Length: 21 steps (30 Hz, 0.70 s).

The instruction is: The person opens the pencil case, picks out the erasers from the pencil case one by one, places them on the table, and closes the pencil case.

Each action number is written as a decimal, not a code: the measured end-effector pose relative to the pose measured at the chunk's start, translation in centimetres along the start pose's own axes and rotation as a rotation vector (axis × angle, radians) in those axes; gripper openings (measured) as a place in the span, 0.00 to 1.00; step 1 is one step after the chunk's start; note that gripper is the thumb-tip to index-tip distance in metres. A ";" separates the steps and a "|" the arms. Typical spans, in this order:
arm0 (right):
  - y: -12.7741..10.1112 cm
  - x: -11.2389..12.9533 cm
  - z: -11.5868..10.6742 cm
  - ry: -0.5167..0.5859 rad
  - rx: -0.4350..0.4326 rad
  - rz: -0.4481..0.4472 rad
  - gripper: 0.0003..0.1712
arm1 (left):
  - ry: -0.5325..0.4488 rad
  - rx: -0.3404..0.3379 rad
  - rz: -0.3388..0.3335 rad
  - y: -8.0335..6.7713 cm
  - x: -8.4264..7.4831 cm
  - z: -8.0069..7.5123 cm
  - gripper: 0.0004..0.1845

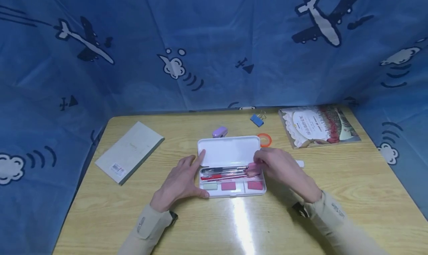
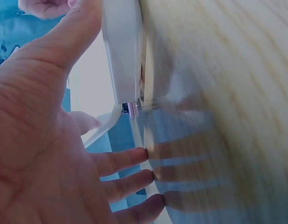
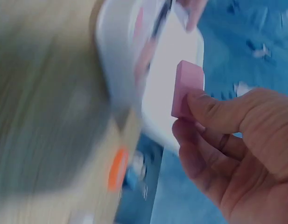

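Note:
A white pencil case (image 1: 230, 151) lies on the table with its lid raised. In it are several pens, among them a red pen (image 1: 212, 177). Its front section holds a pale green eraser (image 1: 210, 186), a pink eraser (image 1: 229, 186) and a darker pink eraser (image 1: 255, 185). My right hand (image 1: 281, 167) pinches another pink eraser (image 3: 188, 81) between thumb and fingers, over the case's right end. At the left end, my left hand (image 1: 178, 182) steadies the case, thumb at the front corner and index finger on the lid; its other fingertips (image 2: 153, 177) touch the table.
A grey notebook (image 1: 130, 151) lies at the left, a picture-covered book (image 1: 311, 127) at the back right. Behind the case are a small purple object (image 1: 219, 132), an orange ring (image 1: 265, 140) and a blue binder clip (image 1: 257, 120). A white object (image 1: 300, 163) shows beyond my right hand.

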State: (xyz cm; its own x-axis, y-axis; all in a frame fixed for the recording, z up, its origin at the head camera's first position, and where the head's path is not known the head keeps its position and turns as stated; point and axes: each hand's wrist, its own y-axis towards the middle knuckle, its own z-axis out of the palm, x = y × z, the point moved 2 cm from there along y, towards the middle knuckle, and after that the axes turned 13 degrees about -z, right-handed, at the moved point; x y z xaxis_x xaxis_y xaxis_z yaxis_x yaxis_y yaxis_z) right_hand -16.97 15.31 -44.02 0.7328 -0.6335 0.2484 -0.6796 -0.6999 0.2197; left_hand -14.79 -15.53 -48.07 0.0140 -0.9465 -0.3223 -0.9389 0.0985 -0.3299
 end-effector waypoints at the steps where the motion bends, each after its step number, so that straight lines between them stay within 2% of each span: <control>1: -0.6 -0.7 -0.4 0.006 -0.009 0.016 0.09 | 0.000 0.000 0.002 0.0 0.0 0.0 0.75; 10: -6.8 -7.7 -3.9 -0.015 -0.041 0.168 0.06 | -0.019 0.000 -0.013 0.1 0.0 -0.1 0.76; 15: -10.6 -10.9 -4.3 0.001 0.004 0.293 0.05 | -0.023 0.007 -0.022 0.1 0.1 0.0 0.75; 21: -13.8 -13.0 -4.6 -0.004 0.075 0.386 0.05 | -0.026 0.005 -0.015 0.2 0.1 0.1 0.75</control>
State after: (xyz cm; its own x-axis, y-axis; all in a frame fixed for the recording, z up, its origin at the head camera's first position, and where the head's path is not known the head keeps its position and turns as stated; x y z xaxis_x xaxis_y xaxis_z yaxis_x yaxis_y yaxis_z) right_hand -17.31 34.72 -45.95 0.4244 -0.8557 0.2961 -0.9008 -0.4323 0.0417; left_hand -14.88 -15.54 -48.26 0.0374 -0.9396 -0.3402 -0.9366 0.0857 -0.3398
